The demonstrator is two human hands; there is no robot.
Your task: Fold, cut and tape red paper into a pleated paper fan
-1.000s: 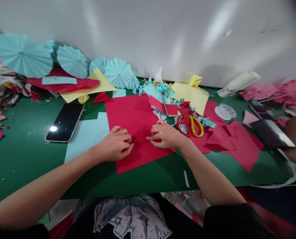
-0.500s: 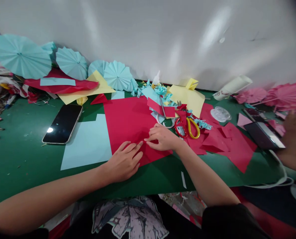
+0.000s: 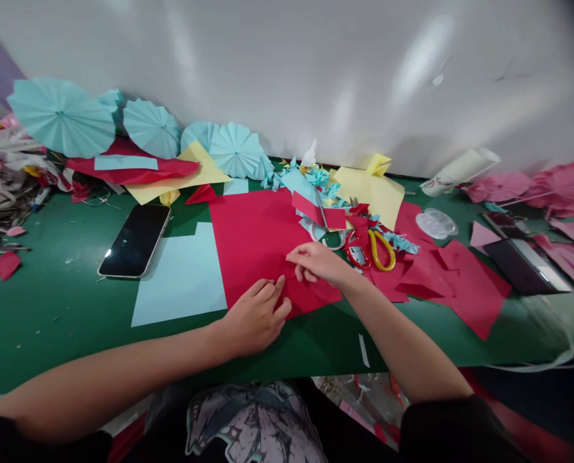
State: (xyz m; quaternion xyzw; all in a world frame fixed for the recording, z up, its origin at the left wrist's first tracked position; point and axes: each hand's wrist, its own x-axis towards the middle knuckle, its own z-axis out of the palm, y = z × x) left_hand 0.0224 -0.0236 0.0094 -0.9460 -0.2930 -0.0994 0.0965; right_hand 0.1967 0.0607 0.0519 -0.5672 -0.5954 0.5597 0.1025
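Note:
A large red sheet of paper (image 3: 252, 238) lies flat on the green table, overlapping a light blue sheet (image 3: 180, 276) at its left. My left hand (image 3: 260, 315) rests on the red sheet's near edge, index finger and thumb apart and touching the paper. Just to the right and above it, my right hand (image 3: 315, 262) is closed in a pinch over the same sheet. Whatever sits between its fingertips is too small to make out. Close to my right hand lie red-handled scissors (image 3: 357, 249) and yellow-handled scissors (image 3: 383, 251), among red paper scraps (image 3: 431, 276).
A phone (image 3: 136, 241) lies on the left, partly over the blue sheet. Pleated blue paper fans (image 3: 65, 119) line the wall. Yellow paper (image 3: 371, 193), a white roll (image 3: 460, 170) and pink fans (image 3: 564, 186) stand at the back right. A dark device (image 3: 522, 265) lies far right.
My right hand has lifted slightly away from my left fingertips, its fingers curling into a pinch. Another person's hand at the far right has mostly left view. The camera view has shifted a little.

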